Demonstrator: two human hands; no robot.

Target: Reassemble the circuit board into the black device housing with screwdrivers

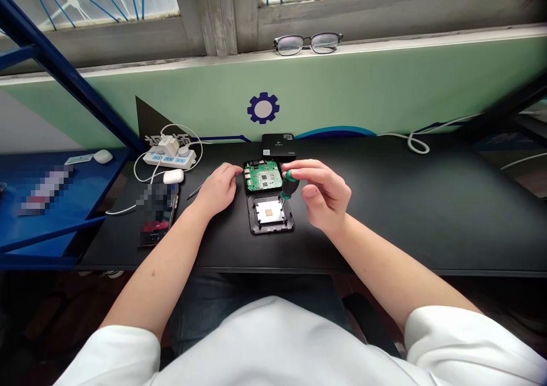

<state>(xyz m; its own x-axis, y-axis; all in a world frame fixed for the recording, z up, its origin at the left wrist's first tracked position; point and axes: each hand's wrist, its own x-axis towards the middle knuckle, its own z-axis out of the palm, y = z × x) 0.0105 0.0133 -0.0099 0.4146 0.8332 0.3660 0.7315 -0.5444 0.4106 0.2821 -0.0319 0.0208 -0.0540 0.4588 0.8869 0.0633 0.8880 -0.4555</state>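
The right hand (328, 197), fingers half open and thumb apart, touched the cap of a screwdriver (290, 185) tilted over the black cover (273, 230), at six o'clock from the circuit board (261, 176); the left hand (219, 188), loosely curved, met the board's casing (261, 191) at nine o'clock.

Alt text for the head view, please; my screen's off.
A bare right hand touches the top of a black-and-green screwdriver pointing down at a silver metal plate in a black plastic cover. The left hand sits at the left edge of a black case holding a green circuit board.
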